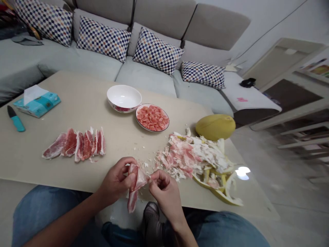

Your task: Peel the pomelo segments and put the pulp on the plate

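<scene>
My left hand (120,176) is closed around a pink pomelo segment (133,199) over the table's near edge. From its side a flap of thin membrane (142,178) stretches out, and my right hand (164,190) pinches that flap between thumb and finger. To the left lies a row of several unpeeled pomelo segments (83,144). Beyond my hands stands a dark-rimmed plate (138,124) full of peeled pink pulp pieces (152,117). A white bowl (124,93) beside it shows a bare inside. Right of my hands is a heap of membrane scraps (180,154).
Thick pomelo rind (223,197) lies under the heap, with a whole yellow pomelo (215,127) behind it. A teal-handled knife (15,118) and a tissue pack (38,102) are at the table's left. A sofa (147,75) with checked cushions runs along the far side.
</scene>
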Motion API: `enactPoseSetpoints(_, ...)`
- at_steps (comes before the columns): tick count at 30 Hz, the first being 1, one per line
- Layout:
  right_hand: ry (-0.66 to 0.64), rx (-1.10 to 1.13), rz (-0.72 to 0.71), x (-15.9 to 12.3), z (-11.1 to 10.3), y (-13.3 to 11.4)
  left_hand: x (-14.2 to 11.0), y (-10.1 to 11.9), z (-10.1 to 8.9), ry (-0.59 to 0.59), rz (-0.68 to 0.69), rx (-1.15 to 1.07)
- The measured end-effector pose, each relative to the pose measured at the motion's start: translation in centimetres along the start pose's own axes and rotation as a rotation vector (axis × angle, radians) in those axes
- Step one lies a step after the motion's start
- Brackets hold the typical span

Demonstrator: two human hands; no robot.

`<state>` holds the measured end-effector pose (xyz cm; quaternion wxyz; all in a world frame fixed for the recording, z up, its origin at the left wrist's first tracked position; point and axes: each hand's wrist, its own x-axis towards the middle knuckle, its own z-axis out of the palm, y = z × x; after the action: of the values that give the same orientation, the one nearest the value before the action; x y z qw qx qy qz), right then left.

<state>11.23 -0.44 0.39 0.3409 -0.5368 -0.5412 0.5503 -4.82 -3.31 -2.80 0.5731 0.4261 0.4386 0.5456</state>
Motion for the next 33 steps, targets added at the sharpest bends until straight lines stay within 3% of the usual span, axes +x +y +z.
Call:
enactPoseSetpoints(5, -0.079, 0.090, 0.026, -0.1, -0.2, 0.2, 0.3, 0.1, -0.1, 0.008, -0.033, -0.114)
enactPoseSetpoints(9, -0.141, 0.195, 0.030, -0.4, 0.5, 0.2, 0.2, -1.1, 0.2, -0.093, -0.102, -0.206)
enactPoseSetpoints(14, -0.194, 0.317, 0.068, -0.6, 1.0, 1.0, -0.5, -2.4, 1.4, -0.160, -0.291, -0.275)
enactPoseSetpoints(17, -0.187, 0.305, 0.054, -0.7, 0.7, 1.2, -0.8, -2.3, 1.7, -0.126, -0.251, -0.214)
enactPoseSetpoints(22, -0.158, 0.179, 0.021, -0.6, 0.3, 1.0, -0.6, -1.6, 1.6, -0.071, -0.137, -0.057)
enactPoseSetpoints(33, 0.122, -0.061, -0.142, -1.2, 0.2, 2.0, -0.3, -1.4, 0.9, -0.117, -0.330, -0.230)
